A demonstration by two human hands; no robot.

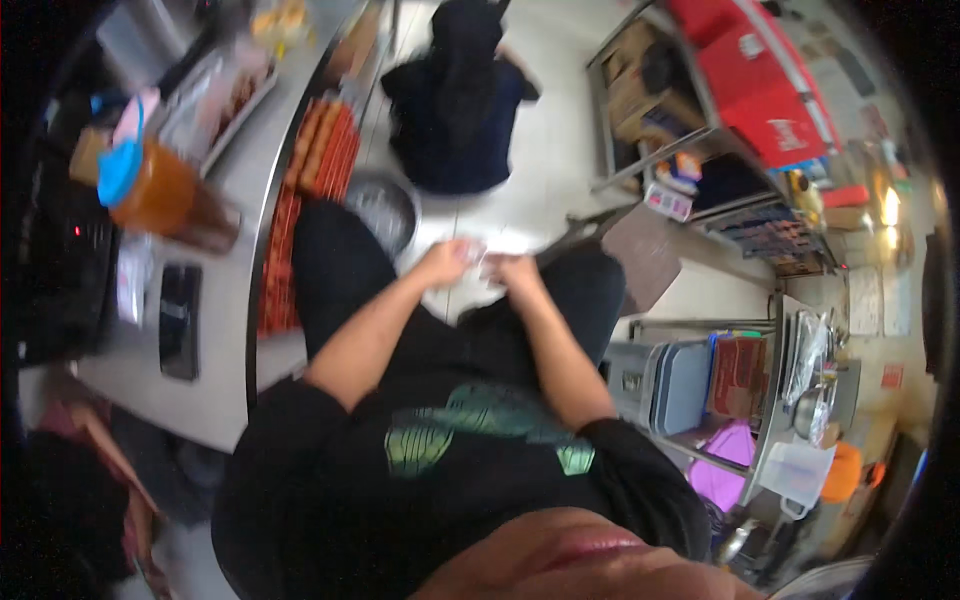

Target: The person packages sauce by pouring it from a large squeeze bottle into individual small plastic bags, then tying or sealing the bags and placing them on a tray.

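Observation:
My left hand [450, 262] and my right hand [512, 274] are close together between my knees, above the tiled floor [555, 180]. Motion blur hides the fingers. A small pale patch shows at the left fingertips, but I cannot tell whether it is an object. Just beyond my left knee is a round metal bowl [384, 211]. Beside that knee runs a red slatted plastic crate [279, 277], with orange-brown pieces at its far end.
A steel counter [221, 300] at left bears a phone [180, 322] and a blue-lidded jug [161, 191]. One person [457, 112] is low ahead, back turned; another [82, 487] is at lower left. Shelving with grey bins [682, 386] and a red cooler [765, 82] line the right.

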